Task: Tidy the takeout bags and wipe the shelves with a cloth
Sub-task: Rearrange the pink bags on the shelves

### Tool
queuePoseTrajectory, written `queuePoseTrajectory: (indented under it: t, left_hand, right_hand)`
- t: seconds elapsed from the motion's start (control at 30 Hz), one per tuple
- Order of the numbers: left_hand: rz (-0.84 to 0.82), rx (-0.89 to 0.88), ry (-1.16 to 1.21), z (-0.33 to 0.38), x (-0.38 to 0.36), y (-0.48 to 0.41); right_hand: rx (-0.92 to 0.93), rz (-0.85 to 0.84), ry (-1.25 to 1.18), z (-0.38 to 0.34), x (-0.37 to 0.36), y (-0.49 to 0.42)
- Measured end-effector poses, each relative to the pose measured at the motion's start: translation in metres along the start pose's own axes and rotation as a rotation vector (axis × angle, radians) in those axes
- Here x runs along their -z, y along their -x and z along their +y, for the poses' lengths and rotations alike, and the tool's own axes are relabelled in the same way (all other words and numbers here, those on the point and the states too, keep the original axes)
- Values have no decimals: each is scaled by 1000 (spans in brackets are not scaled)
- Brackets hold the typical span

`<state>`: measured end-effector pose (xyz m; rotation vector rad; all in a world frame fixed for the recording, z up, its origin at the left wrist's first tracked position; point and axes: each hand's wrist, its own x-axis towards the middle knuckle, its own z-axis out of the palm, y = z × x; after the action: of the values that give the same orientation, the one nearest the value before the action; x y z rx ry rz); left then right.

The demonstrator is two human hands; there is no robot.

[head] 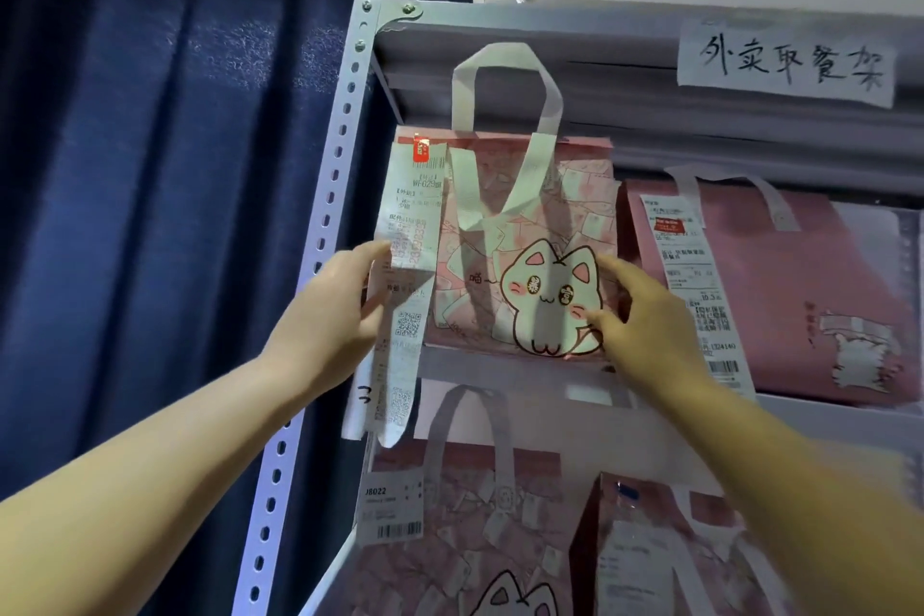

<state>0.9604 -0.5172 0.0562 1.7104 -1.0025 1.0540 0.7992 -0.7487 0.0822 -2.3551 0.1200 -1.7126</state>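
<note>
A pink takeout bag with a cartoon cat and white handles stands upright at the left end of the upper shelf. A long white receipt hangs down its left side. My left hand touches the bag's left edge and the receipt, fingers extended. My right hand rests its fingers against the bag's right side, near the cat. A second pink bag with receipts lies tilted to the right on the same shelf. No cloth is in view.
The white metal rack post with punched holes runs down the left. A dark blue curtain hangs left of it. Two more pink bags stand on the lower shelf. A handwritten paper label is taped to the top rail.
</note>
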Motion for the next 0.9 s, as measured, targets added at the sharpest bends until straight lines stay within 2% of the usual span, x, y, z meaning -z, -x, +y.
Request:
queuePoseTrajectory:
  t: [0.17,0.5,0.67,0.9]
  left_hand:
    - [128,-58,38,20,24,12]
    - [340,-127,153,107,84,45]
    - [364,-162,177,181,82,50]
    - [296,-193,201,278,18,58]
  right_hand:
    - [127,65,-56,-13,21,17]
    - [315,132,-352,-33,98,34]
    - [249,145,-401,-17,162,39]
    - [177,227,-289,48,258,56]
